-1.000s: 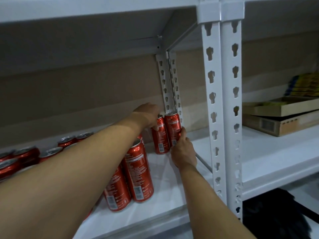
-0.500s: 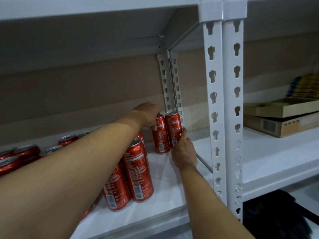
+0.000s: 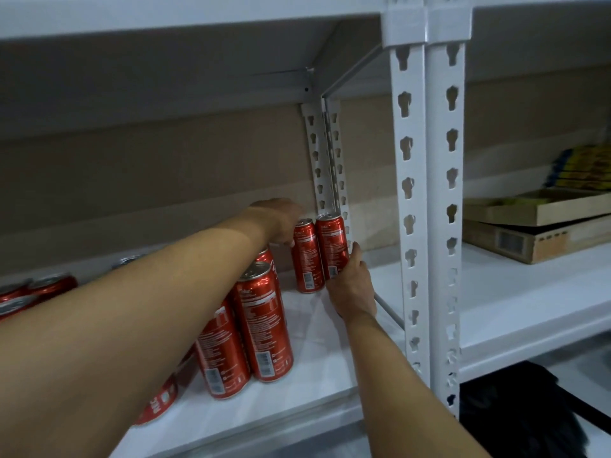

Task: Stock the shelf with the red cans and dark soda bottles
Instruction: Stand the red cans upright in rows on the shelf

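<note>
Two red cans [image 3: 320,254] upright on shelf [image 3: 317,375], hands touching.

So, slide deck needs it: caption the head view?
Both hands set two red cans at the shelf's back corner.

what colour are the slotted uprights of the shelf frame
White, with keyhole-shaped slots: the front upright shows it best in the head view.
</note>
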